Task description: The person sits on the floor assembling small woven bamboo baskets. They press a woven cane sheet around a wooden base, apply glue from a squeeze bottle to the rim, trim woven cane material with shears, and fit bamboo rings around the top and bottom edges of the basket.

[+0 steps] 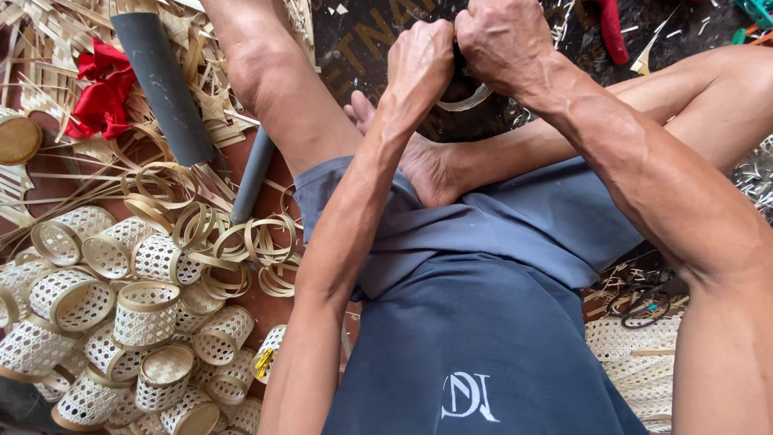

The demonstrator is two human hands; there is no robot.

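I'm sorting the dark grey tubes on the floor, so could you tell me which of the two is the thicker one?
The thicker one is the wide dark tube beside the red cloth. The slim tube lies partly under the person's leg, much narrower.

Left hand (420, 60) and right hand (503, 40) — both fisted, knuckles touching, arms outstretched.

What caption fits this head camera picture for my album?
Two bare hands, left and right, bend a pale bamboo strip ring beside small woven bamboo baskets.
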